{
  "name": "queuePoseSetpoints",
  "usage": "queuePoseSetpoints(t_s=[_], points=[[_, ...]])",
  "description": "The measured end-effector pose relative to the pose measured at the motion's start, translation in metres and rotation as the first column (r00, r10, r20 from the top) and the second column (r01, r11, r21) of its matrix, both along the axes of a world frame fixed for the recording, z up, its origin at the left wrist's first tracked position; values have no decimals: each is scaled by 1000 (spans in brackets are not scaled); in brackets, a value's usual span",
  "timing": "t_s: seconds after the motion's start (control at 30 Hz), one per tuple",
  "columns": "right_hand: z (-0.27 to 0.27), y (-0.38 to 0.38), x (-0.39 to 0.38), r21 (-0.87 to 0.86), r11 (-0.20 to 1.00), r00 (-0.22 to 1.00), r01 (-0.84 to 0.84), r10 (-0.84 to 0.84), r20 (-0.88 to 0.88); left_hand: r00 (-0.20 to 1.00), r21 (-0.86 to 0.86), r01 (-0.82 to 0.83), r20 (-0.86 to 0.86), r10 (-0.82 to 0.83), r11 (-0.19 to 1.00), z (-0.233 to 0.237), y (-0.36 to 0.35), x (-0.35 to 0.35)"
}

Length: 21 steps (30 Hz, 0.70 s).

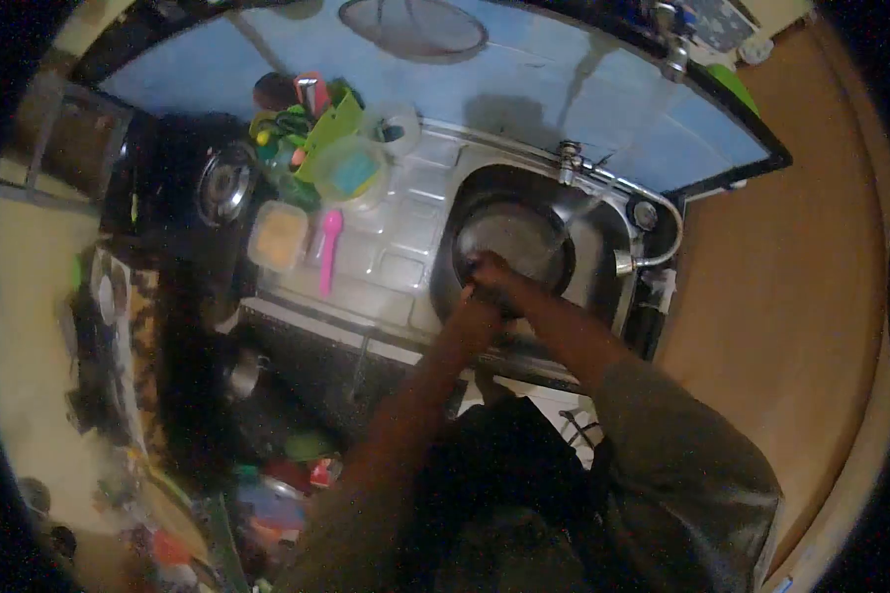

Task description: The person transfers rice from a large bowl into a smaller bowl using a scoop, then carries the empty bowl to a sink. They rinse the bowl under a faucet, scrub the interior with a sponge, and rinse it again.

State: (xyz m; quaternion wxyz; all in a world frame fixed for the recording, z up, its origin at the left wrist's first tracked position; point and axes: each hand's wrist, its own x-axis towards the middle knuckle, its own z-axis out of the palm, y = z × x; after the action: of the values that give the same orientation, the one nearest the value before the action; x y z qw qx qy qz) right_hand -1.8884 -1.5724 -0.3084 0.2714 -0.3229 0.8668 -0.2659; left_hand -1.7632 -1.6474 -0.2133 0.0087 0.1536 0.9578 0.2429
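Observation:
A round dark frying pan (519, 240) lies in the metal sink (603, 252), its inside wet and greyish. My left hand (477, 318) is closed at the pan's near side, where the handle would be; the handle itself is hidden by my hands. My right hand (489, 274) is just above it, over the pan's near left rim, with its fingers curled in. Whatever those fingers hold is too dark and small to make out. A curved faucet (663, 255) hangs over the right side of the sink.
Left of the sink, the ridged drainboard (396, 262) bears a pink spoon (330, 252), a tub with an orange-tan sponge (279, 237), a clear bowl with a blue-and-yellow sponge (351, 176) and a green holder (331, 128). A black stove (183, 188) stands farther left.

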Motion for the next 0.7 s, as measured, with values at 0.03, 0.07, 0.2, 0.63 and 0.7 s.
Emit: queuePoseSetpoints(t_s=[0.03, 0.07, 0.2, 0.63, 0.7], points=[[-11, 22, 1, -88, 993, 981, -76, 90, 170, 994, -117, 75, 89, -65, 990, 8, -1, 0], [-29, 49, -2, -181, 975, 926, -132, 186, 328, 995, -107, 58, 84, -49, 993, 18, 2, 0], [26, 112, -24, 228, 850, 873, -474, 487, 2, 998, -43, -61, -12, 61, 997, 51, 5, -5], [119, 42, 10, -288, 915, 959, -282, 263, -106, 983, -29, -138, 115, 141, 990, 56, 7, -4], [129, 12, 3, -245, 955, 985, -170, 171, -17, 984, 20, -174, -27, 174, 985, 43, 10, -2]])
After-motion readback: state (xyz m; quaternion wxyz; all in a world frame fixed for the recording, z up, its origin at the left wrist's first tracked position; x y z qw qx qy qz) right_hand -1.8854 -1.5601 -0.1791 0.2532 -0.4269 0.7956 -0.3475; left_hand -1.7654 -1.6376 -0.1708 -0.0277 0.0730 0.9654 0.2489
